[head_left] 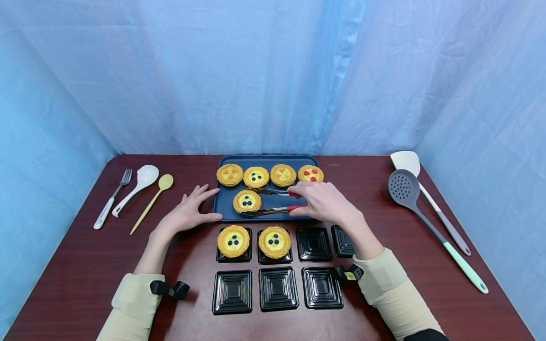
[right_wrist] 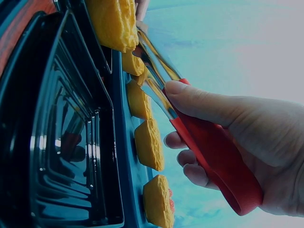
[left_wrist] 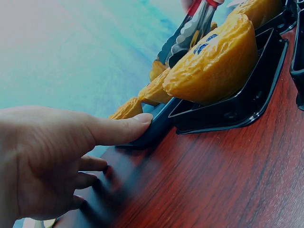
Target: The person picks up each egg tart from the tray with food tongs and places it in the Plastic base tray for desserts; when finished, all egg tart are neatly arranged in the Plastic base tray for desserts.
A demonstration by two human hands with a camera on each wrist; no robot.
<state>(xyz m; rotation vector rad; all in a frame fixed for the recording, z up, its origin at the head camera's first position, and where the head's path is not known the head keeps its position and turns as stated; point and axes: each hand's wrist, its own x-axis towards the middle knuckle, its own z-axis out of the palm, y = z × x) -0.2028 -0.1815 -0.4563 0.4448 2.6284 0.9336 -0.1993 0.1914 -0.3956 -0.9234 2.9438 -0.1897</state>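
Leftmost on the brown bench (head_left: 77, 293), a white-handled fork (head_left: 108, 206), laid aslant; next to it a white ladle (head_left: 147, 175), then a yellow spoon (head_left: 165, 182). Just right of that, the left grip (head_left: 186, 212), fingers spread apart, forefinger by the left rim of a blue tray (head_left: 226, 201), thumb tip at its near left corner, seemingly touching.

Along the back of the tray, in order: a wedge-patterned tart (head_left: 230, 175), a blue-dotted tart (head_left: 256, 176), a second wedge-patterned tart (head_left: 283, 175) and a red-topped tart (head_left: 310, 175). In front of these, toward the left, another blue-dotted tart (head_left: 247, 202), between the metal ends of tongs (head_left: 268, 211). Cannot tell about any lift from the tray.

Nearer, two more blue-dotted tarts (head_left: 233, 241) in black square dishes (head_left: 249, 255), side by side, then two further such dishes, the rightmost partly behind the right wrist; nearer still, a row of three.

Over the tray's right part, the right grip (head_left: 320, 201), clamped on the tongs' red handles. Well to the right, a grey skimmer (head_left: 404, 187) with pale green handle, then, beside it, a white turner (head_left: 407, 162).
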